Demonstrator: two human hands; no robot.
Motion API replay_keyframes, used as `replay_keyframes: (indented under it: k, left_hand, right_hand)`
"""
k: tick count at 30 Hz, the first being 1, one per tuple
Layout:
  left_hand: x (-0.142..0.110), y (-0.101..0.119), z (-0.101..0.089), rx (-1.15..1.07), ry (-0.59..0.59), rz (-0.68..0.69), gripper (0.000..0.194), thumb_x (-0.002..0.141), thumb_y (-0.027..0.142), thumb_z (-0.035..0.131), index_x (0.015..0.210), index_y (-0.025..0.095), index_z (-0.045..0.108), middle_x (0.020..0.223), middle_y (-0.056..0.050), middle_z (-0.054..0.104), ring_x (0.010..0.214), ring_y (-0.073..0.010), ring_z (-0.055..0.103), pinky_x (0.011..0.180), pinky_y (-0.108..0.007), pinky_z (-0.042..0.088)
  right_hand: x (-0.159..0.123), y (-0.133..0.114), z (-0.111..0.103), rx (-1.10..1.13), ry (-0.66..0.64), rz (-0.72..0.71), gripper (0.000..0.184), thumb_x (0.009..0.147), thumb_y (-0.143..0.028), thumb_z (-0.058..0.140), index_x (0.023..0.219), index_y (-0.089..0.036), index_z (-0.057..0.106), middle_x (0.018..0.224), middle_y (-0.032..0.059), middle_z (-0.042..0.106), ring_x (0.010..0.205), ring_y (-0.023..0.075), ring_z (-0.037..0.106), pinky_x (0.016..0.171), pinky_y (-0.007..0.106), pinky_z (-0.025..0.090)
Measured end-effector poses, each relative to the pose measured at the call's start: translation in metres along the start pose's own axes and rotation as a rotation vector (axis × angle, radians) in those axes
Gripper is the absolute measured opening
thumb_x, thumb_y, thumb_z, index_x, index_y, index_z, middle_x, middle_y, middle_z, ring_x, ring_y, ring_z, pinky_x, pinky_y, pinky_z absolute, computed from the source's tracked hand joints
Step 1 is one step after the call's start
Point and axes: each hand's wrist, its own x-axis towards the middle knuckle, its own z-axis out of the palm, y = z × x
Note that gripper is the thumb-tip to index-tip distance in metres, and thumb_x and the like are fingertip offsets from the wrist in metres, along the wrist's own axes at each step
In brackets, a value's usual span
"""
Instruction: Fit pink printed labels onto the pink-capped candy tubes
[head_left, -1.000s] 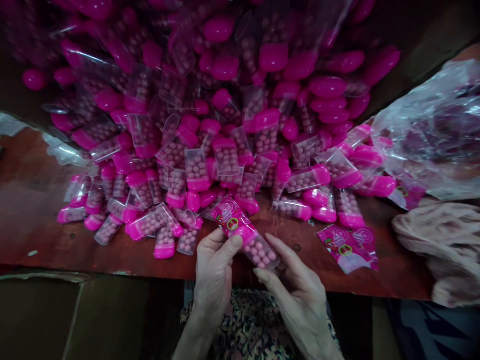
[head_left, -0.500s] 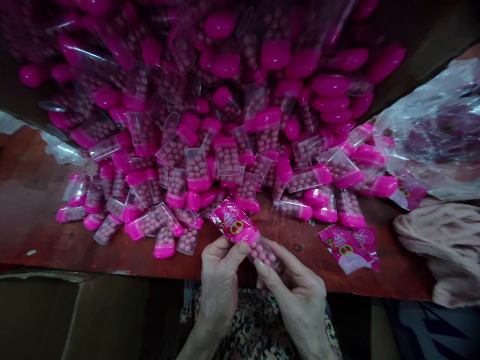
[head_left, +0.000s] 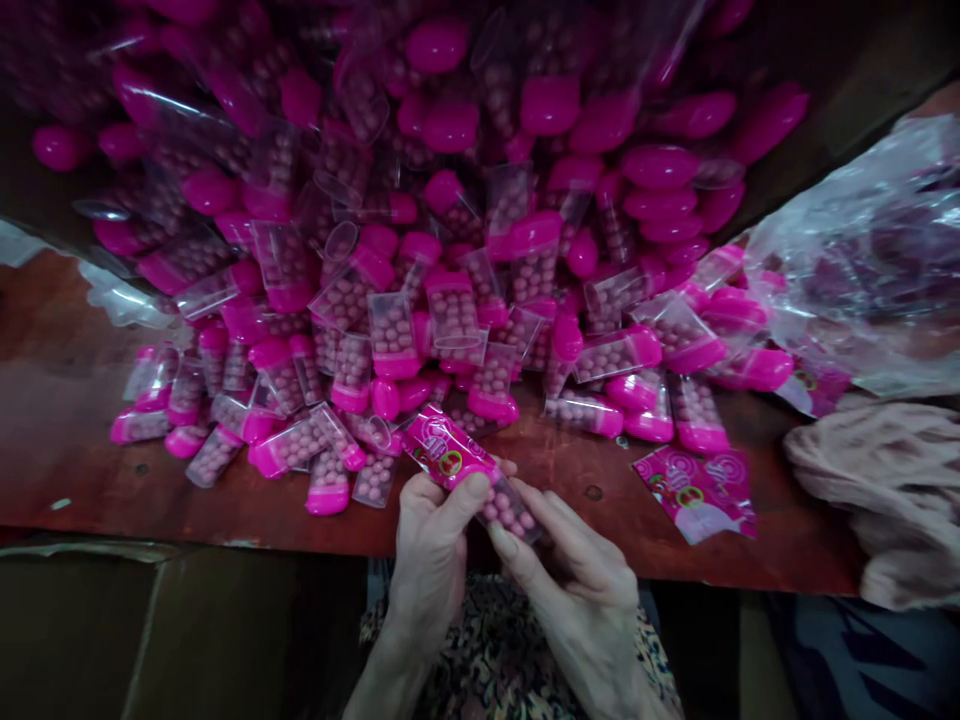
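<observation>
- Pink printed wrapper [head_left: 448,452] covers the capped end of a clear plastic tube [head_left: 511,508], which you hold over the front part of the desk [head_left: 90,480]; the tube's bead-filled end sticks out of the wrapper.
- Your left hand [head_left: 429,560] is closed around the wrapped end, its thumb [head_left: 466,490] pressed on the printed face.
- Your right hand [head_left: 574,572] is partly closed, with its thumb [head_left: 504,543] and fingers pinching the bare clear end.
- You appear to be at the sleeving step, with the wrapper seated on only part of the tube.
- Your next move seems to call for an even, steady grip, so the wrapper stays straight and the thin tube isn't crushed.
- Clear tubes [head_left: 391,335] with magenta caps [head_left: 394,365] lie heaped in front of you, each holding many small pink beads; the far end of the heap blurs.
- Clear plastic bag [head_left: 847,270] lies at your right, with pinkish contents too blurred to identify.
- Flat printed wrapper [head_left: 694,495] lies on the desk beside the heap, near a crumpled pink cloth [head_left: 877,480].
</observation>
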Motion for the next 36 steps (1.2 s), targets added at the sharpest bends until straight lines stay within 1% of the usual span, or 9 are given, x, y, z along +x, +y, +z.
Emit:
replay_keyframes:
  k: [4, 9, 15, 17, 20, 23, 27, 31, 36]
  left_hand:
    - [-0.001, 0.003, 0.003, 0.05, -0.037, -0.006, 0.012, 0.071, 0.026, 0.072, 0.074, 0.014, 0.074, 0.069, -0.004, 0.071, 0.056, -0.011, 0.058, 0.059, -0.023, 0.049]
    - [-0.004, 0.004, 0.003, 0.072, -0.147, -0.088, 0.013, 0.072, 0.021, 0.07, 0.082, 0.013, 0.075, 0.059, -0.003, 0.067, 0.053, -0.0116, 0.057, 0.058, -0.024, 0.048]
    - [-0.01, -0.012, 0.008, 0.017, -0.041, -0.097, 0.012, 0.072, 0.025, 0.072, 0.078, 0.014, 0.074, 0.063, -0.004, 0.069, 0.056, -0.0131, 0.06, 0.059, -0.024, 0.048]
    - [-0.013, -0.016, 0.01, 0.016, -0.015, -0.098, 0.013, 0.073, 0.026, 0.072, 0.079, 0.015, 0.074, 0.065, -0.004, 0.07, 0.058, -0.0135, 0.061, 0.06, -0.024, 0.048]
    - [-0.015, -0.016, 0.01, 0.022, -0.018, -0.096, 0.013, 0.071, 0.027, 0.074, 0.074, 0.014, 0.073, 0.068, -0.005, 0.071, 0.063, -0.0143, 0.063, 0.065, -0.025, 0.049]
    - [-0.013, -0.009, 0.008, -0.033, -0.043, -0.065, 0.022, 0.067, 0.034, 0.076, 0.079, 0.015, 0.073, 0.076, -0.007, 0.073, 0.068, -0.0163, 0.064, 0.069, -0.028, 0.051]
    - [-0.011, -0.003, 0.006, -0.068, 0.007, -0.08, 0.025, 0.068, 0.035, 0.076, 0.082, 0.015, 0.073, 0.079, -0.008, 0.073, 0.064, -0.0158, 0.063, 0.066, -0.028, 0.051]
    - [-0.014, -0.007, 0.009, -0.07, -0.055, -0.161, 0.021, 0.066, 0.03, 0.077, 0.078, 0.013, 0.074, 0.074, -0.008, 0.072, 0.056, -0.0123, 0.059, 0.06, -0.025, 0.049]
    - [-0.017, -0.009, 0.012, -0.081, -0.126, -0.167, 0.019, 0.066, 0.028, 0.077, 0.079, 0.014, 0.076, 0.075, -0.009, 0.072, 0.07, -0.0202, 0.066, 0.072, -0.032, 0.051]
  right_hand:
    - [-0.003, -0.001, 0.001, -0.056, 0.012, -0.045, 0.044, 0.078, -0.012, 0.068, 0.119, -0.027, 0.064, 0.096, 0.0006, 0.073, 0.082, 0.0149, 0.07, 0.07, 0.022, 0.06]
    - [-0.009, -0.004, 0.001, -0.062, 0.099, 0.012, 0.047, 0.078, -0.013, 0.068, 0.121, -0.03, 0.061, 0.097, 0.0, 0.072, 0.081, 0.017, 0.07, 0.07, 0.025, 0.061]
    - [-0.009, 0.001, 0.001, 0.001, 0.11, 0.04, 0.042, 0.078, -0.015, 0.068, 0.117, -0.031, 0.064, 0.103, 0.0004, 0.072, 0.086, 0.0172, 0.07, 0.077, 0.027, 0.061]
    - [-0.008, 0.002, 0.001, 0.045, 0.136, 0.093, 0.039, 0.077, -0.016, 0.07, 0.114, -0.029, 0.066, 0.103, 0.0013, 0.072, 0.085, 0.0177, 0.071, 0.078, 0.028, 0.061]
    - [-0.007, 0.002, 0.0, 0.186, 0.14, 0.235, 0.032, 0.074, -0.019, 0.074, 0.104, -0.025, 0.069, 0.093, 0.002, 0.074, 0.072, 0.0167, 0.072, 0.067, 0.024, 0.062]
    - [-0.004, 0.0, -0.003, 0.244, 0.1, 0.302, 0.031, 0.067, -0.023, 0.08, 0.095, -0.023, 0.069, 0.078, 0.0001, 0.075, 0.058, 0.0148, 0.07, 0.056, 0.019, 0.06]
    - [-0.001, -0.004, -0.005, 0.18, 0.043, 0.307, 0.033, 0.059, -0.026, 0.085, 0.088, -0.022, 0.069, 0.068, -0.002, 0.072, 0.051, 0.0131, 0.067, 0.049, 0.016, 0.057]
    - [-0.001, -0.007, -0.004, 0.198, 0.053, 0.302, 0.03, 0.059, -0.029, 0.084, 0.081, -0.021, 0.064, 0.064, -0.0032, 0.07, 0.05, 0.0126, 0.066, 0.049, 0.016, 0.057]
    - [0.001, -0.005, -0.004, 0.157, 0.085, 0.287, 0.03, 0.061, -0.034, 0.083, 0.069, -0.02, 0.057, 0.052, -0.0057, 0.06, 0.041, 0.009, 0.055, 0.039, 0.015, 0.048]
